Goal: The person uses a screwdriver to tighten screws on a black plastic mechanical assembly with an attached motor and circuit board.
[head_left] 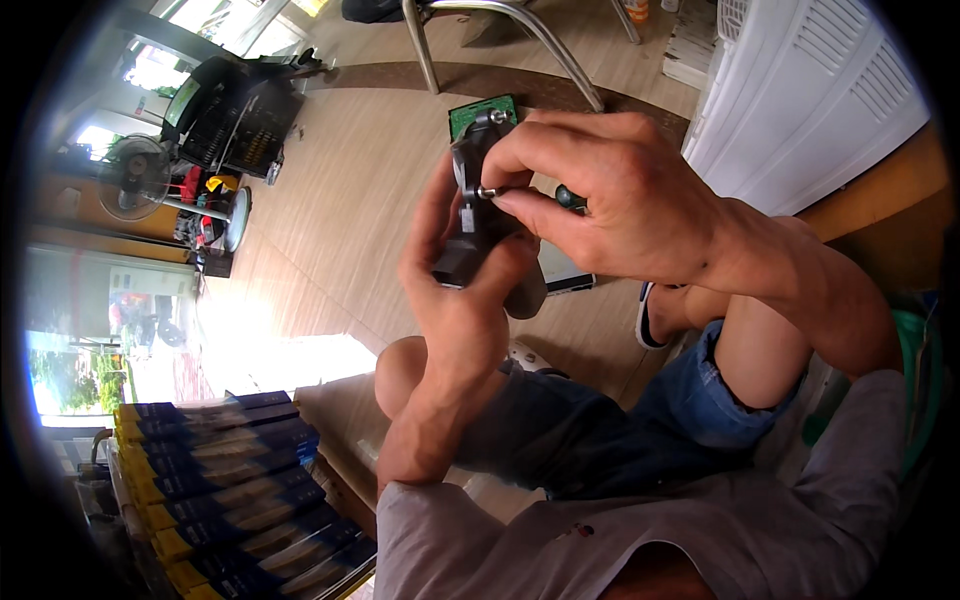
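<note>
My left hand [450, 290] is wrapped around a dark grey, jointed metal-looking part [468, 240], its thumb and fingers on opposite sides. Over this part, my right hand [610, 185] pinches a small silvery pin [487, 193] between thumb and forefinger, its end right at the part's side. A dark green rounded piece [571, 198] shows just under my right hand; whether it is held there I cannot tell. Beyond my hands is a green circuit board [482, 112], partly covered by the grey part's upper end.
A metal-legged chair [515, 15] stands ahead on the tiled floor [345, 170]. White louvred panels [810, 90] are at right. At left are a standing fan [135, 178] and a black machine [235, 115]. Blue-and-yellow packages [230, 480] fill a rack near my left elbow.
</note>
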A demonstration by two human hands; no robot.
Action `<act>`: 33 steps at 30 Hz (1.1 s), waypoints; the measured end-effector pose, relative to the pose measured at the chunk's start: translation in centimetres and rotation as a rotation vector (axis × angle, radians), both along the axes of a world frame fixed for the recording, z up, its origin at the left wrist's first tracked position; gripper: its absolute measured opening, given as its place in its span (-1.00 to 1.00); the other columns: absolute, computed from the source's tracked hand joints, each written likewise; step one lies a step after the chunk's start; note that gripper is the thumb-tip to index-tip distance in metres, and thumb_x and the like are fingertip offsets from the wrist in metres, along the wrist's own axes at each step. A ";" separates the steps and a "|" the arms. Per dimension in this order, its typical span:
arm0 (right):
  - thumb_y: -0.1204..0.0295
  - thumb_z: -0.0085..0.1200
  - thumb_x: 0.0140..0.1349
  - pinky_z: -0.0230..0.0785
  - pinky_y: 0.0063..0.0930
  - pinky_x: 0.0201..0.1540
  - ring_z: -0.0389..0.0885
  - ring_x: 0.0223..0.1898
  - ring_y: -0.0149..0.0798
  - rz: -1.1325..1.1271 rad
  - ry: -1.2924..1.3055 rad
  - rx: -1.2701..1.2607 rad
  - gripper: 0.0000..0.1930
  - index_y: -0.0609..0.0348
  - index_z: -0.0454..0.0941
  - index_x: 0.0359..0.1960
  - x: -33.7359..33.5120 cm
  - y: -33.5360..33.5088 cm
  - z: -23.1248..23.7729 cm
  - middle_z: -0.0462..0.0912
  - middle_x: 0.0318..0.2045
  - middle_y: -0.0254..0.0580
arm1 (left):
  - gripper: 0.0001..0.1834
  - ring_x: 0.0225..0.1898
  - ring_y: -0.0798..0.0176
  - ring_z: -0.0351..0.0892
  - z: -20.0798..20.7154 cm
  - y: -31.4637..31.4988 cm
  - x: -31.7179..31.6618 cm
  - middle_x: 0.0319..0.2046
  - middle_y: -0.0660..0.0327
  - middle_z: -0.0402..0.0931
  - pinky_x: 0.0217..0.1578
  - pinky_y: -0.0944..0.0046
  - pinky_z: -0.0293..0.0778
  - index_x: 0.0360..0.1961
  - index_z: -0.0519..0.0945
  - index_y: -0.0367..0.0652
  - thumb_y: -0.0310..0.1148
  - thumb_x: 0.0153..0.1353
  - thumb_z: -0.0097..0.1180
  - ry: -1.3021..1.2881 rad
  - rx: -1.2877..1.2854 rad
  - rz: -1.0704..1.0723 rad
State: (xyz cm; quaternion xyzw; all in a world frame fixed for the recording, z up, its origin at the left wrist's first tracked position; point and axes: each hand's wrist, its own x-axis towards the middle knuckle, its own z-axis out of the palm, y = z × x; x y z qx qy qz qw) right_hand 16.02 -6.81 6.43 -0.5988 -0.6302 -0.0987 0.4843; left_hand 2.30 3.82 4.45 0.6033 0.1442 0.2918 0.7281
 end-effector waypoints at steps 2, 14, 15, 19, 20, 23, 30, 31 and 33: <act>0.53 0.19 0.17 0.57 -0.28 -0.28 0.71 -0.34 -0.04 -0.006 -0.002 0.001 -0.87 0.25 0.56 -0.25 0.0 -0.1 0.0 0.68 -0.36 -0.08 | -0.25 -0.13 0.32 0.57 -0.1 0.0 0.0 -0.06 0.10 0.55 -0.09 0.32 0.51 0.36 0.30 -0.36 -0.70 0.05 0.09 0.001 -0.004 -0.018; 0.43 0.24 0.15 0.53 -0.27 -0.32 0.69 -0.41 -0.02 -0.108 0.017 0.036 -0.87 0.23 0.63 -0.35 2.4 -0.1 0.4 0.68 -0.47 -0.07 | -0.32 -0.10 0.17 0.61 0.4 0.3 -0.1 -0.07 0.04 0.57 -0.06 0.27 0.52 0.27 0.37 -0.36 -0.59 0.02 0.09 0.038 -0.098 -0.020; 0.43 0.24 0.15 0.53 -0.27 -0.32 0.69 -0.41 -0.02 -0.109 0.019 0.035 -0.87 0.23 0.63 -0.35 2.6 -0.1 0.4 0.68 -0.47 -0.07 | -0.32 -0.09 0.15 0.61 0.6 0.2 -0.1 -0.07 0.02 0.57 -0.07 0.25 0.52 0.27 0.36 -0.36 -0.59 0.02 0.09 0.039 -0.057 -0.004; 0.31 0.24 0.24 0.51 -0.31 -0.33 0.70 -0.45 -0.08 -0.163 0.134 -0.049 -0.78 0.24 0.69 -0.29 3.0 -0.2 0.6 0.69 -0.48 -0.03 | -0.22 -0.03 0.20 0.61 0.2 0.3 -0.4 -0.05 -0.01 0.60 -0.04 0.29 0.51 0.38 0.25 -0.35 -0.68 0.07 0.15 -0.019 -0.048 -0.033; 0.29 0.24 0.25 0.51 -0.31 -0.34 0.69 -0.46 -0.09 -0.150 0.131 -0.062 -0.77 0.24 0.69 -0.30 2.9 -0.2 0.7 0.68 -0.50 -0.03 | -0.22 -0.03 0.20 0.61 0.0 0.4 -0.4 -0.05 -0.01 0.60 -0.04 0.29 0.51 0.38 0.25 -0.35 -0.68 0.07 0.15 -0.019 -0.048 -0.033; 0.27 0.23 0.27 0.50 -0.31 -0.36 0.68 -0.48 -0.10 -0.143 0.113 -0.079 -0.75 0.25 0.68 -0.32 2.5 -0.2 0.8 0.67 -0.52 -0.03 | -0.22 -0.01 0.21 0.60 -0.6 0.6 -0.5 -0.05 0.00 0.59 -0.03 0.28 0.50 0.39 0.25 -0.33 -0.70 0.07 0.15 -0.027 0.040 -0.067; 0.33 0.25 0.29 0.43 -0.44 -0.42 0.64 -0.48 -0.29 -0.118 0.073 -0.058 -0.79 0.26 0.66 -0.27 2.3 -0.2 0.5 0.68 -0.47 -0.15 | -0.22 -0.01 0.23 0.58 -0.4 0.2 -0.5 -0.01 0.01 0.57 -0.04 0.30 0.51 0.40 0.24 -0.33 -0.67 0.08 0.13 -0.008 0.150 -0.048; 0.33 0.25 0.29 0.43 -0.44 -0.42 0.64 -0.48 -0.29 -0.115 0.073 -0.056 -0.79 0.26 0.66 -0.27 2.3 -0.3 0.6 0.68 -0.47 -0.15 | -0.22 -0.01 0.24 0.58 -0.3 0.2 -0.6 0.00 0.01 0.56 -0.05 0.30 0.52 0.40 0.24 -0.33 -0.66 0.08 0.12 -0.017 0.148 -0.045; 0.38 0.27 0.25 0.44 -0.43 -0.40 0.65 -0.47 -0.28 -0.128 0.038 -0.005 -0.83 0.25 0.66 -0.26 2.2 -0.4 0.8 0.70 -0.45 -0.15 | -0.22 -0.01 0.24 0.58 -0.3 0.3 -0.7 0.01 0.00 0.55 -0.07 0.31 0.53 0.40 0.23 -0.33 -0.65 0.08 0.11 -0.027 0.173 -0.047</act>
